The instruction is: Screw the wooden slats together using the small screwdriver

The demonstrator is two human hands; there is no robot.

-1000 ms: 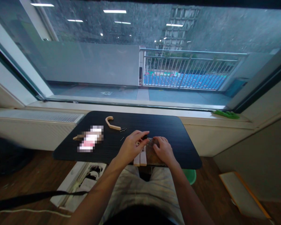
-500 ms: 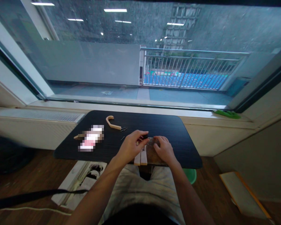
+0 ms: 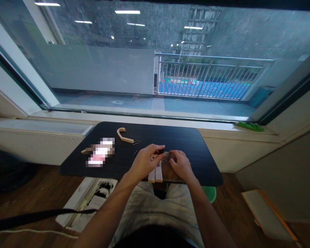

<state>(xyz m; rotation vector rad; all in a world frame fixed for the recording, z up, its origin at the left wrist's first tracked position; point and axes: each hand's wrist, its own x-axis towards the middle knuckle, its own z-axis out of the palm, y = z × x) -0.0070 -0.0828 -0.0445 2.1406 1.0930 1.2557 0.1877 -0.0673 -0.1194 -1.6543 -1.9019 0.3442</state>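
My left hand (image 3: 145, 162) pinches a small wooden part near the front edge of the black table (image 3: 196, 144). Beside it, my right hand (image 3: 180, 164) rests curled on a brownish wooden piece (image 3: 167, 171). Two pale wooden slats (image 3: 155, 175) lie side by side between the hands, reaching the table's front edge. What the right fingers grip is hidden. A curved wooden piece (image 3: 123, 135) lies further back on the left, with a few small dark screws (image 3: 136, 142) next to it.
A blurred pink and white packet (image 3: 100, 156) lies at the table's left, a small wooden stick beside it. A large window runs behind the table, with a green object (image 3: 250, 126) on the sill. Paper and a box sit on the floor.
Both hands stay in nearly the same place; the left fingers have shifted slightly on the small part.
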